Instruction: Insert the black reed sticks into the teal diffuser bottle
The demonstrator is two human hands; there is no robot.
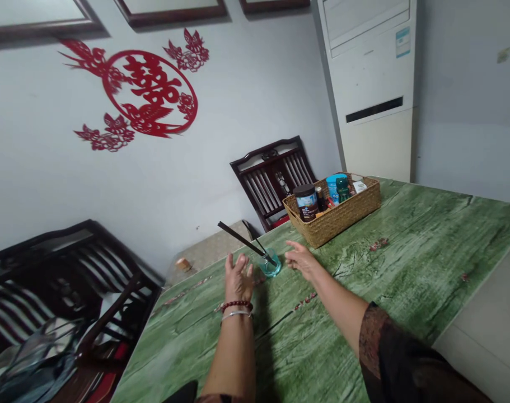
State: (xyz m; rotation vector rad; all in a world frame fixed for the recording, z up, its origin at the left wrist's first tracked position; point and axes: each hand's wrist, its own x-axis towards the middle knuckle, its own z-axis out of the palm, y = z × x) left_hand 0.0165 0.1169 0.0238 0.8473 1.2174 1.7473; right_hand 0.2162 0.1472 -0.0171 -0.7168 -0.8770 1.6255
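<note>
Chopsticks (242,239) tilted in teal glass (270,265) between left hand (238,278) and right hand (302,260)

left hand (238,278), open, beside teal glass (270,264) with black sticks (242,239); right hand (303,260), open, near it; woven basket (355,210) on green counter (406,263).

Blue-green glass (270,265) on green-streaked tabletop (406,268) — red papercut (151,84) beyond.

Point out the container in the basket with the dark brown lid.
The wide jar at the left end of the woven basket; the blue tub and green bottle farther along show no such brown lid.
</note>
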